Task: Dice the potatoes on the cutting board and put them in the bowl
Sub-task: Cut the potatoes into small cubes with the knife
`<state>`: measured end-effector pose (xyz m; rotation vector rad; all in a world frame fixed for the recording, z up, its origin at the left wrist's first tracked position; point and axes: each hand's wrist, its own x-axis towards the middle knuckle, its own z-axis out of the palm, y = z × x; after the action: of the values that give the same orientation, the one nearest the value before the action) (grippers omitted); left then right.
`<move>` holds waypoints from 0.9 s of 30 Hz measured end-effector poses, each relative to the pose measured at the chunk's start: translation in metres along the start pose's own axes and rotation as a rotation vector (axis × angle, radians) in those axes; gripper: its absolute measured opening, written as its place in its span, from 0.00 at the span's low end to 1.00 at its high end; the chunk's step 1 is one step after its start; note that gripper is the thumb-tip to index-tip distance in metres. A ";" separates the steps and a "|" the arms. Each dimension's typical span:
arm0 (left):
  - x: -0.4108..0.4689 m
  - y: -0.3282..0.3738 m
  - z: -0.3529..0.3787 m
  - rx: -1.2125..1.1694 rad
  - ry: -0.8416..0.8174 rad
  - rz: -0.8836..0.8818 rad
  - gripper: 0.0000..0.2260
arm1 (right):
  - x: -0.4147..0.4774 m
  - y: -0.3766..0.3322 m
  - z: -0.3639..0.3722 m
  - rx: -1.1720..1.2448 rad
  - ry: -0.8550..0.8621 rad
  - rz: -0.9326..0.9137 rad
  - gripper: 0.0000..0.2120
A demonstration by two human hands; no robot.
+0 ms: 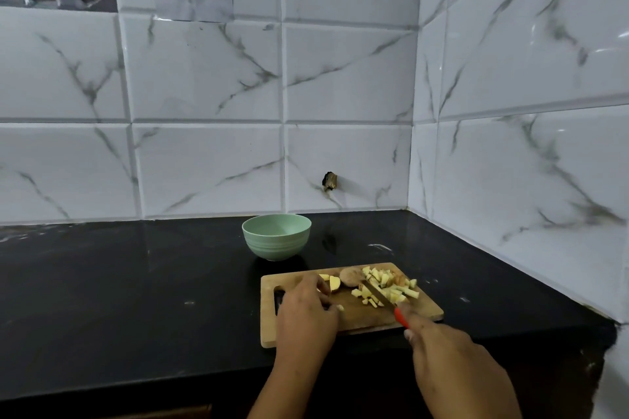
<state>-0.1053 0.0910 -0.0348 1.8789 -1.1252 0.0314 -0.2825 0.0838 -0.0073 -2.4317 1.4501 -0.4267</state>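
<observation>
- Where white, grey-veined glossy wall tiles [204, 78] fill the upper frame, a polished black counter [136, 299] spans below.
- Rectangular wooden cutting board [360, 315] lies lower centre, its long axis left to right and its handle slot at the left end.
- Right hand [442, 350] grips a red-handled knife [377, 294], whose blade points up-left into the diced potatoes [391, 286].
- Left hand [306, 313] rests palm-down on the board, fingers bent beside a pale potato wedge [334, 282]; whether it holds anything is unclear.
- Round, ribbed green bowl [276, 241] stands just behind the board.
- Brown-skinned potato half [350, 276] sits between the wedge and the dice.

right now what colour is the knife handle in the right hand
Red: the knife handle in the right hand, best in the head view.
</observation>
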 end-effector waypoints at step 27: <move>0.027 -0.017 -0.016 0.200 -0.309 0.072 0.09 | 0.010 0.005 -0.004 0.114 -0.073 -0.013 0.22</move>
<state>-0.0711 0.0863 -0.0252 2.0676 -1.4445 -0.1129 -0.2835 0.0722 -0.0049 -2.3428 1.3434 -0.4072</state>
